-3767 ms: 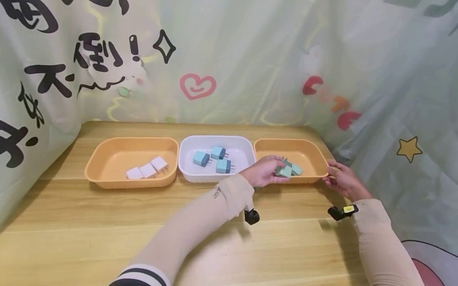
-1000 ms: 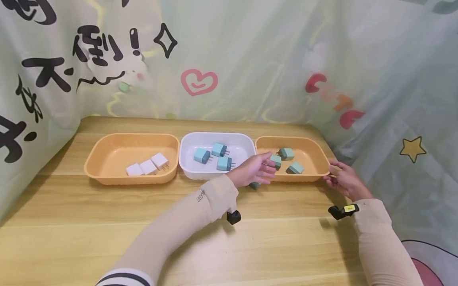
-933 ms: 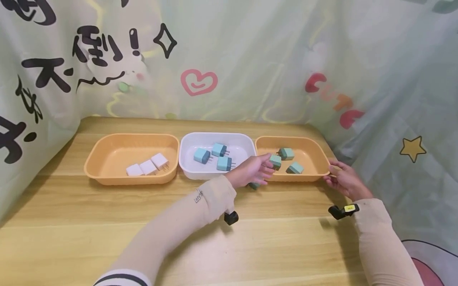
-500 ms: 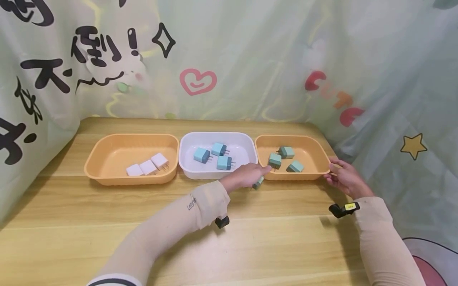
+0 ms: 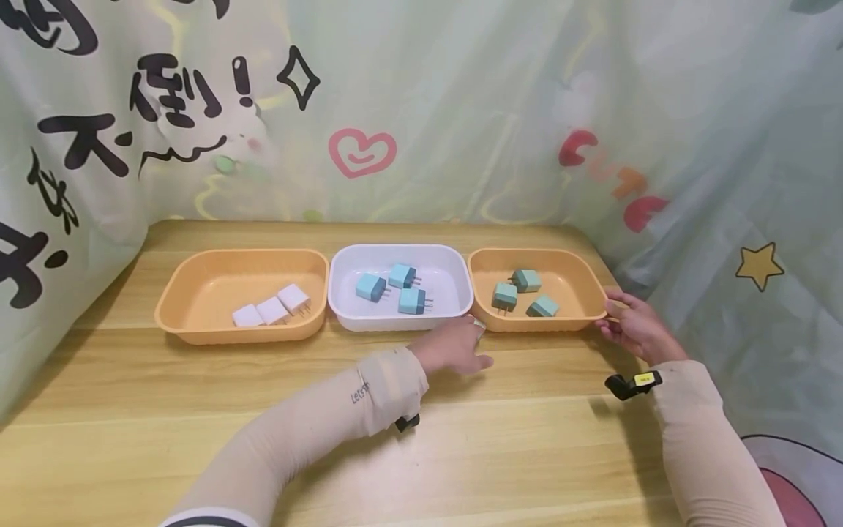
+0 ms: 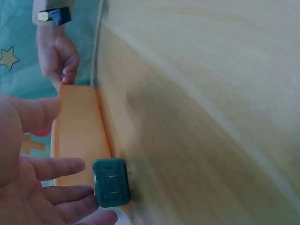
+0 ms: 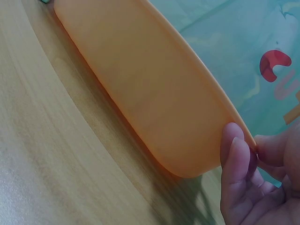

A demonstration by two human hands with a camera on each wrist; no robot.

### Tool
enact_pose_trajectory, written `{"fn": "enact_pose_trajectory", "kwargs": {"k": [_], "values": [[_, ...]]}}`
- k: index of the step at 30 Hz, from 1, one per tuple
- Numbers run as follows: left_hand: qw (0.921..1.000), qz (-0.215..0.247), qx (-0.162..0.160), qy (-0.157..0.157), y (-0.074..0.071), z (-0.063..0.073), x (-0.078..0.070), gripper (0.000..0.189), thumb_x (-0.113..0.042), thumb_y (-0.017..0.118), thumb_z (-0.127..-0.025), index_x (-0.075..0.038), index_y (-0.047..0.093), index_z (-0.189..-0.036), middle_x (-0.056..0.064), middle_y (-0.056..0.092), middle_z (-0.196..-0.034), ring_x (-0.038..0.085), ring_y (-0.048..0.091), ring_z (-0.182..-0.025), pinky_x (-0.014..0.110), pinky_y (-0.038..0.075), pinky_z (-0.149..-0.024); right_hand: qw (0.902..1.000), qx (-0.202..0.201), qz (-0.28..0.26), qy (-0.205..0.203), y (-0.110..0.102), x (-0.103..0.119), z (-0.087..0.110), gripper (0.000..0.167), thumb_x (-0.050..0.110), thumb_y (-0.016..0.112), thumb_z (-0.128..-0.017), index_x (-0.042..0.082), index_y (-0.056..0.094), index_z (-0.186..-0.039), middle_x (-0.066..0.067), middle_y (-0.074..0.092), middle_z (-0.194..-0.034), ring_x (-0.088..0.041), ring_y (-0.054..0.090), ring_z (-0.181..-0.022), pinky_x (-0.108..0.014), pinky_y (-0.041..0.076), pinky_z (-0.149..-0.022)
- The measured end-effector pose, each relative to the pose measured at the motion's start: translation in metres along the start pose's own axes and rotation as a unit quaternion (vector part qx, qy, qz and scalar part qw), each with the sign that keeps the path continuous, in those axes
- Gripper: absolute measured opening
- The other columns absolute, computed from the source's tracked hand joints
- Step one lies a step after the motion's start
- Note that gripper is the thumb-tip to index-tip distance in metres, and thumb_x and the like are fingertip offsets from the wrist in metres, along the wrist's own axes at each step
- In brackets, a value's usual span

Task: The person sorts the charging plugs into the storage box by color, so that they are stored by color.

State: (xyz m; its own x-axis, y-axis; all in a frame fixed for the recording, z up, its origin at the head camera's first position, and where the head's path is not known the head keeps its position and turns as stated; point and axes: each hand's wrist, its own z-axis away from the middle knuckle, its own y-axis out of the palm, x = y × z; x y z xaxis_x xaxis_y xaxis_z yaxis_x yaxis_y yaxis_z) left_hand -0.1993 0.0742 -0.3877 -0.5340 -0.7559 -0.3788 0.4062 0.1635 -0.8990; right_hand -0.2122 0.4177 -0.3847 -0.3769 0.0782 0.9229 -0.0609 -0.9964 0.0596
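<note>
My left hand (image 5: 454,347) is in front of the white and right orange trays, low over the table. Seen from the left wrist, its fingers (image 6: 70,193) are extended beside a green plug-in charger (image 6: 111,183), fingertips right at its side. This charger stands on the table by the right orange tray's front wall; in the head view the hand mostly hides it. My right hand (image 5: 637,329) pinches the front right rim of the right orange tray (image 7: 140,79) between thumb and fingers. Three green chargers (image 5: 543,306) lie inside that tray, prongs showing on two.
A white tray (image 5: 349,322) in the middle contains three light blue chargers (image 5: 412,301). The left orange tray (image 5: 197,293) has three white chargers (image 5: 273,310). All trays stand side by side on the wooden table (image 5: 500,454), with a printed curtain (image 5: 448,95) behind.
My left hand has let go of a green charger in the right tray, then moved left and down to the charger on the table. My right hand has stayed on the rim.
</note>
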Motion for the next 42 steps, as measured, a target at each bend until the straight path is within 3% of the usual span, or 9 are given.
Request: {"fn": "enact_pose_trajectory", "kwargs": {"k": [4, 9, 13, 22, 27, 30, 32, 38, 42], "values": [[0.9993, -0.037, -0.007, 0.000, 0.003, 0.004, -0.001, 0.054, -0.045, 0.062, -0.092, -0.007, 0.058, -0.130, 0.008, 0.053, -0.137, 0.021, 0.044, -0.129, 0.028, 0.035, -0.111, 1.0000, 0.000, 0.002, -0.001, 0.000, -0.001, 0.000, 0.017, 0.015, 0.043, -0.104, 0.018, 0.046, -0.121, -0.005, 0.061, -0.076, -0.012, 0.063, -0.063, -0.021, 0.055, -0.055], [0.9984, -0.043, -0.035, 0.009, 0.001, 0.006, -0.003, 0.031, -0.041, 0.069, -0.088, -0.010, 0.066, -0.092, 0.002, 0.057, -0.098, 0.016, 0.051, -0.095, 0.027, 0.047, -0.088, 1.0000, 0.005, -0.001, -0.006, 0.000, -0.001, 0.000, 0.017, 0.015, 0.043, -0.104, 0.018, 0.045, -0.120, -0.006, 0.061, -0.075, -0.012, 0.063, -0.062, -0.021, 0.055, -0.054], [0.9975, -0.053, -0.045, 0.016, 0.002, 0.007, -0.004, 0.027, -0.037, 0.075, -0.084, -0.014, 0.062, -0.078, -0.002, 0.052, -0.084, 0.015, 0.047, -0.086, 0.025, 0.045, -0.077, 1.0000, 0.005, -0.002, -0.003, 0.000, -0.001, 0.000, 0.018, 0.015, 0.044, -0.103, 0.018, 0.045, -0.121, -0.006, 0.061, -0.075, -0.012, 0.064, -0.063, -0.021, 0.055, -0.054], [0.9989, 0.028, -0.037, 0.009, 0.006, 0.006, 0.006, 0.024, -0.019, 0.081, -0.077, -0.014, 0.057, -0.079, -0.003, 0.054, -0.075, 0.015, 0.050, -0.076, 0.022, 0.044, -0.065, 1.0000, 0.000, 0.005, 0.001, 0.000, -0.001, 0.000, 0.020, 0.016, 0.045, -0.103, 0.018, 0.044, -0.123, -0.005, 0.061, -0.076, -0.013, 0.063, -0.063, -0.022, 0.055, -0.055], [0.9924, 0.123, 0.006, -0.009, 0.002, 0.004, 0.016, 0.020, -0.022, 0.077, -0.082, -0.015, 0.061, -0.092, -0.003, 0.056, -0.084, 0.011, 0.053, -0.072, 0.021, 0.047, -0.062, 1.0000, 0.001, 0.008, -0.001, 0.000, -0.001, -0.001, 0.020, 0.016, 0.045, -0.103, 0.018, 0.043, -0.124, -0.006, 0.060, -0.077, -0.012, 0.063, -0.064, -0.021, 0.055, -0.055], [0.9750, 0.218, 0.038, -0.021, 0.001, 0.003, 0.022, 0.019, -0.022, 0.076, -0.084, -0.015, 0.062, -0.096, -0.002, 0.059, -0.086, 0.010, 0.056, -0.066, 0.021, 0.049, -0.058, 1.0000, 0.002, 0.007, -0.001, 0.000, -0.001, -0.001, 0.020, 0.016, 0.045, -0.103, 0.018, 0.044, -0.123, -0.006, 0.060, -0.078, -0.012, 0.063, -0.064, -0.021, 0.055, -0.055], [0.9529, 0.296, 0.060, -0.025, 0.001, 0.004, 0.025, 0.017, -0.018, 0.075, -0.085, -0.013, 0.063, -0.096, 0.001, 0.062, -0.085, 0.012, 0.057, -0.065, 0.022, 0.050, -0.057, 1.0000, 0.002, 0.005, -0.001, 0.000, -0.001, -0.001, 0.019, 0.016, 0.046, -0.103, 0.018, 0.044, -0.122, -0.006, 0.060, -0.078, -0.012, 0.063, -0.063, -0.021, 0.055, -0.055], [0.8521, 0.505, 0.134, -0.036, 0.000, 0.004, 0.031, 0.020, -0.006, 0.061, -0.094, 0.000, 0.060, -0.113, 0.012, 0.063, -0.091, 0.020, 0.059, -0.072, 0.025, 0.054, -0.059, 1.0000, -0.002, 0.005, 0.000, 0.000, 0.000, -0.001, 0.020, 0.017, 0.045, -0.103, 0.018, 0.044, -0.123, -0.006, 0.060, -0.078, -0.012, 0.063, -0.064, -0.021, 0.055, -0.055], [0.8018, 0.571, 0.169, -0.045, 0.000, 0.003, 0.033, 0.032, -0.007, 0.052, -0.098, 0.003, 0.052, -0.129, 0.016, 0.061, -0.101, 0.024, 0.058, -0.082, 0.027, 0.055, -0.065, 1.0000, -0.001, -0.001, 0.001, 0.000, -0.001, -0.001, 0.018, 0.017, 0.046, -0.103, 0.019, 0.045, -0.121, -0.006, 0.060, -0.078, -0.012, 0.063, -0.063, -0.021, 0.055, -0.055]]}}
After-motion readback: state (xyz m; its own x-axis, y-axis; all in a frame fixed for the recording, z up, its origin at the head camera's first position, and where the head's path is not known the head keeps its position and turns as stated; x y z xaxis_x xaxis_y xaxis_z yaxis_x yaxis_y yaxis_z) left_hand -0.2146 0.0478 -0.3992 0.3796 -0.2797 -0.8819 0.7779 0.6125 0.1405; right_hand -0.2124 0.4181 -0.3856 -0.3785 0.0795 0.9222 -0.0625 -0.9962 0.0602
